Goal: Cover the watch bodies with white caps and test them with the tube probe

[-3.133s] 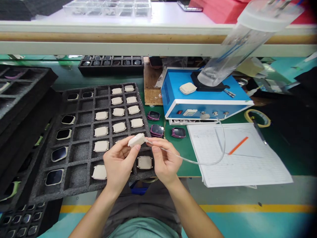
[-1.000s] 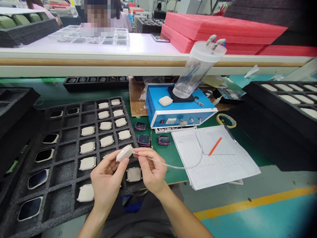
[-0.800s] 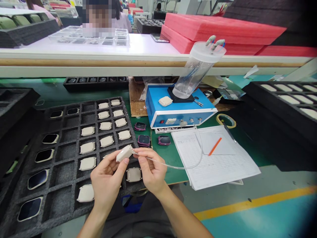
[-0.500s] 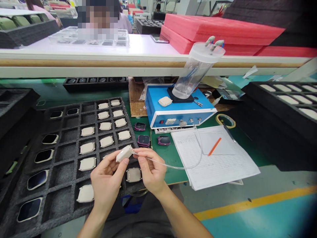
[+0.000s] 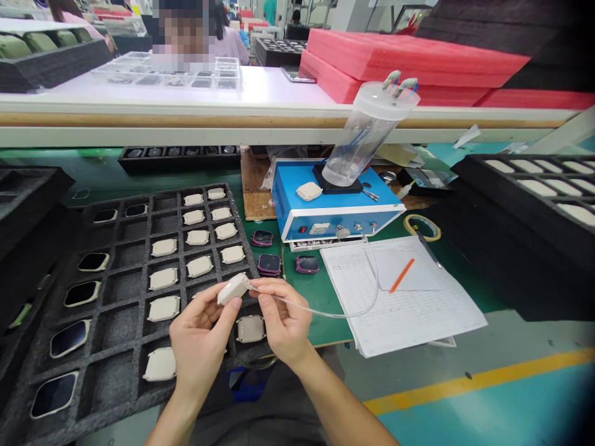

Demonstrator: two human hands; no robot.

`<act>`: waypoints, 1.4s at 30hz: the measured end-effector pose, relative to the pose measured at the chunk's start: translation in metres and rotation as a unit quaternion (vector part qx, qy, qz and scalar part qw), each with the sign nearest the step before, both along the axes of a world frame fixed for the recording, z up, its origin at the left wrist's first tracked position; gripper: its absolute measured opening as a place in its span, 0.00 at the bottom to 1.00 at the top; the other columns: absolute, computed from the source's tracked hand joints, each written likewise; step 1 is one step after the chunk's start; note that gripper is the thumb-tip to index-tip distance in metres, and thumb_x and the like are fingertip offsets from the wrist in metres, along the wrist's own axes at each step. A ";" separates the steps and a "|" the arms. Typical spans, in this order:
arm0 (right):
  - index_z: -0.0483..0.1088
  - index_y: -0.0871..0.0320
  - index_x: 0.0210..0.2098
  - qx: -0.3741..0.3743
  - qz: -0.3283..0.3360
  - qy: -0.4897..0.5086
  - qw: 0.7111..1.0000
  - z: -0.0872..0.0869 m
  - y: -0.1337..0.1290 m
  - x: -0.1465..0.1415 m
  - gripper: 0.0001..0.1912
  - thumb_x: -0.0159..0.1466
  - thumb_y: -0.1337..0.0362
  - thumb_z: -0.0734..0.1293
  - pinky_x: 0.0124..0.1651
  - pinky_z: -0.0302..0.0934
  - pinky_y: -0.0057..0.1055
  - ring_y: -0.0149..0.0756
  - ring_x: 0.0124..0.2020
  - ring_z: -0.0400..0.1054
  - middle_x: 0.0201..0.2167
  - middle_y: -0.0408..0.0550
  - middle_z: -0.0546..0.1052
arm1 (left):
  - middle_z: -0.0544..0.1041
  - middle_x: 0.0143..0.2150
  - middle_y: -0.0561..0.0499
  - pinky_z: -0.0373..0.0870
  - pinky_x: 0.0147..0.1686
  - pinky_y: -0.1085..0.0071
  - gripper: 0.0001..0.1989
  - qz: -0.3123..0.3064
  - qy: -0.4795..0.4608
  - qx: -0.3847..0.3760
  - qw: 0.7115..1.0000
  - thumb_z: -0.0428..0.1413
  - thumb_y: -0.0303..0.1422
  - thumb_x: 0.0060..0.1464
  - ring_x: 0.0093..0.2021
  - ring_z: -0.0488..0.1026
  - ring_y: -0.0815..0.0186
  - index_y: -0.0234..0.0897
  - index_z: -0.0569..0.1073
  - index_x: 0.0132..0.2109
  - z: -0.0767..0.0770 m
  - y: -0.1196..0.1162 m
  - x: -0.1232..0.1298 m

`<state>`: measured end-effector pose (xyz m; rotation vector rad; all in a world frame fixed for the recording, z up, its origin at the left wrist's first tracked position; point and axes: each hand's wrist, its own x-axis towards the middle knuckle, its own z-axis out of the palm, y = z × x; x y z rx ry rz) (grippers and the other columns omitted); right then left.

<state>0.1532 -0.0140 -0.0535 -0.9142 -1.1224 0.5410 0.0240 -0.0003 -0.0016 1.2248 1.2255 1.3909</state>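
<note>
My left hand (image 5: 204,328) pinches a cream smartwatch case (image 5: 233,288) on edge, thumb on its near side. Between the thumb and fingers of my right hand (image 5: 283,319) is the end of a thin clear tube (image 5: 320,313), its tip against the right side of the case. From there the tube curves right and up to the front of a blue box-shaped device (image 5: 334,217). Below my hands lies a black foam tray (image 5: 111,334) holding several cream cases and several watches with dark screens. A greyish case (image 5: 251,329) sits in the tray under my right hand.
A clear cylinder (image 5: 353,142) and a loose cream case (image 5: 309,191) stand on the device. Purple-framed watches (image 5: 269,264) lie in front of it. Papers (image 5: 409,322) with an orange strip (image 5: 402,275) and a tape roll (image 5: 430,228) are at right. Across the shelf sits another person (image 5: 237,46).
Both hands hold the case and the tube end in nearly the same place. The view has shifted very slightly; otherwise nothing has visibly moved on the bench.
</note>
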 end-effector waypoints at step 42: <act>0.79 0.55 0.44 -0.041 -0.020 -0.022 0.999 -0.011 -0.014 -0.001 0.06 0.71 0.67 0.69 0.45 0.81 0.42 0.43 0.42 0.84 0.43 0.52 0.84 | 0.86 0.43 0.42 0.72 0.52 0.62 0.14 0.026 0.489 -0.019 0.872 0.59 0.29 0.56 0.46 0.79 0.52 0.34 0.85 0.47 0.023 0.214 -0.114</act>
